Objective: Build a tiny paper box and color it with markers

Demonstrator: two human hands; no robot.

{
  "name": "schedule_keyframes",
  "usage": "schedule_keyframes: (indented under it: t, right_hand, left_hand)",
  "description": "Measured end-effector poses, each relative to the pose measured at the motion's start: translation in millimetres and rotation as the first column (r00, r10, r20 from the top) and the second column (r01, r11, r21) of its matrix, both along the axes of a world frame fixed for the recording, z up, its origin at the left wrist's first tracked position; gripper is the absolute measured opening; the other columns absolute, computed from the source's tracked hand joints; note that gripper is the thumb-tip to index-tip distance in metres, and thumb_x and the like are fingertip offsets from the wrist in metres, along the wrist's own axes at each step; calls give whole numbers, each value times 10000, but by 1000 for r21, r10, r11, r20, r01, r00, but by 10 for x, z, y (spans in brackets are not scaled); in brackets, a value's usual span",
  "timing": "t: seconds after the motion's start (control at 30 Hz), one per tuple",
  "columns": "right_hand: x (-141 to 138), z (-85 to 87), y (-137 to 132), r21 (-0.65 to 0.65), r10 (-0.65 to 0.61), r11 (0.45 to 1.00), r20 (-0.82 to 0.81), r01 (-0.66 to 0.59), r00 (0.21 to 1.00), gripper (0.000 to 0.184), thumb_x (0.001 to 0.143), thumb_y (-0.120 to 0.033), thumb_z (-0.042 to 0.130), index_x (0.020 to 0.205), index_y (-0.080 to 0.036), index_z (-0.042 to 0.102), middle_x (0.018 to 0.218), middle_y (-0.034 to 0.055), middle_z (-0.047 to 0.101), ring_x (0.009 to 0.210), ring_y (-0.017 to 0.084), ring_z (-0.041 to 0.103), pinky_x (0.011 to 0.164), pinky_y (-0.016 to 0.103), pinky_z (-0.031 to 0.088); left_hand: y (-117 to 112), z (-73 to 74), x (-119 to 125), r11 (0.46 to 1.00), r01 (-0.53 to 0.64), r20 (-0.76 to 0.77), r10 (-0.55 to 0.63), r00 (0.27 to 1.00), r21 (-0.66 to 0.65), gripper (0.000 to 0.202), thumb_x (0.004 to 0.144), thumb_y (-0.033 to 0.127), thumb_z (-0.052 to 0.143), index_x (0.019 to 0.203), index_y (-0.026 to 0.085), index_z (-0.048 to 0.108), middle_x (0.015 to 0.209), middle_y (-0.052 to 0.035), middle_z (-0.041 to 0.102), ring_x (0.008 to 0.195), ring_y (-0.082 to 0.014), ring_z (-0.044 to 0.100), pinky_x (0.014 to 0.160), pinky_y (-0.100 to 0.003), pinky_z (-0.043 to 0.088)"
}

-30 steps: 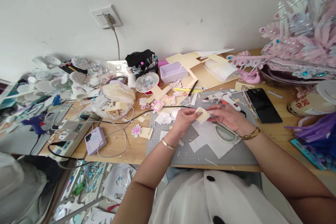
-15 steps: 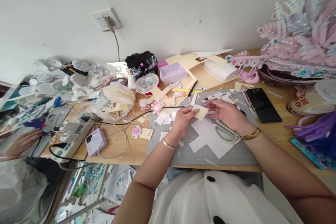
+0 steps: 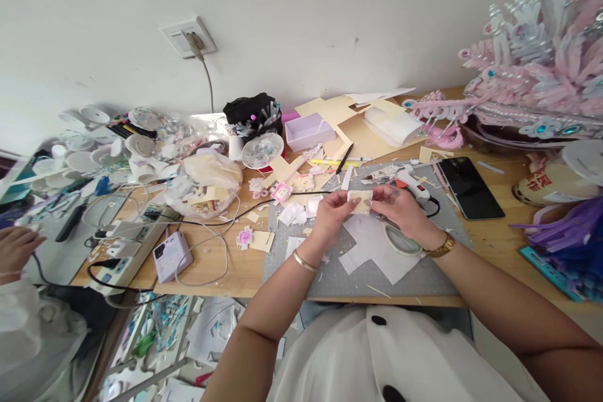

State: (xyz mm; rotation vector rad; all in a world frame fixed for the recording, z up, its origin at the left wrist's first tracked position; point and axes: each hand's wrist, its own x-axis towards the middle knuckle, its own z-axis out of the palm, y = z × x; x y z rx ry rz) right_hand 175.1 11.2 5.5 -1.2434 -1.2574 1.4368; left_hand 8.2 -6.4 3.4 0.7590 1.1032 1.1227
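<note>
Between both hands, above the grey cutting mat [image 3: 419,279], is a small cream-coloured square piece [image 3: 362,203], seemingly card or paper with a whitish edge. My left hand [image 3: 332,217] pinches its left side, and my right hand [image 3: 398,212] has its fingers closed on the right side. Under the right hand lie scissors [image 3: 404,242], of which mainly the pale handles show. White paper pieces [image 3: 377,254] lie flat on the mat below the hands. A white glue gun [image 3: 415,186] with a black cord rests just beyond my right hand.
Small pink-framed cutouts [image 3: 281,191], a purple box [image 3: 309,132] and cream card [image 3: 335,112] lie farther back. At right are a black phone [image 3: 472,187], a drink cup [image 3: 560,182] and pink headpieces [image 3: 541,94]. A power strip [image 3: 129,257] and a co-worker's hand [image 3: 16,248] are at left.
My right hand has come in from the right and closed on the square piece, which now sits more level. The co-worker's hand has moved left.
</note>
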Motion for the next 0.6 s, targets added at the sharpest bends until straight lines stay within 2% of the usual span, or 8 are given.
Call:
schedule_keyframes:
  t: [0.23, 0.37, 0.47, 0.6]
  right_hand:
    - [23, 16, 2, 61, 1, 998, 134, -9, 991, 236, 606, -379, 815, 729, -226, 684, 758, 24, 691, 747, 202, 614, 786, 380, 508]
    - [68, 46, 18, -92, -49, 994, 39, 53, 998, 274, 637, -443, 806, 792, -237, 711, 819, 37, 719, 805, 233, 654, 752, 385, 547]
    - [108, 61, 43, -215, -122, 971, -95, 99, 988, 309, 651, -491, 805, 811, -234, 745, 827, 39, 730, 813, 231, 671, 686, 355, 584]
    - [146, 34, 73, -303, -50, 953, -209, -16, 977, 267, 619, -427, 843, 754, -210, 766, 805, 39, 739, 773, 200, 677, 603, 290, 586]
  left_hand:
    - [22, -63, -31, 999, 39, -111, -36, 993, 26, 399, 565, 473, 883, 749, 153, 733, 688, 2, 679, 622, -105, 523, 625, -252, 396]
    - [30, -19, -49, 997, 68, -45, -70, 997, -46, 389, 555, 468, 892, 700, 149, 724, 645, 4, 658, 580, -93, 499, 592, -252, 372]
    - [43, -2, -64, 988, 121, 42, -118, 992, -97, 410, 502, 438, 922, 721, 141, 742, 676, -16, 689, 599, -106, 549, 622, -261, 419]
    - [43, 1, -77, 974, 197, 84, -189, 978, -109, 438, 499, 417, 931, 796, 133, 780, 758, -54, 741, 664, -140, 621, 703, -290, 480]
